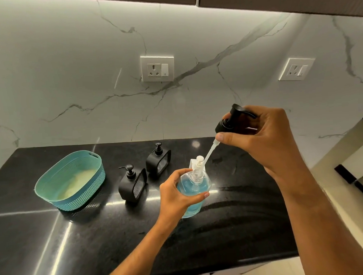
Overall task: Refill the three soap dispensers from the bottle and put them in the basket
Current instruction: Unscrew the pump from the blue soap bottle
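Observation:
My left hand (175, 195) grips a clear bottle (195, 191) of blue liquid soap that stands on the black counter (233, 229). A white pump piece (199, 160) sticks up from the bottle's neck. My right hand (260, 137) holds a black pump head (230, 119) above and to the right of the bottle. The pump head's white tube (209, 154) slants down toward the neck. Two black soap dispensers (131, 185) (158, 159) stand upright left of the bottle. The teal basket (52, 179) sits at the far left with nothing in it.
A small white object (192, 163) shows partly behind the bottle. The marble wall behind the counter carries two sockets (157, 68) (296, 69). The counter's front edge runs below my arms, and its right end lies near a cream wall.

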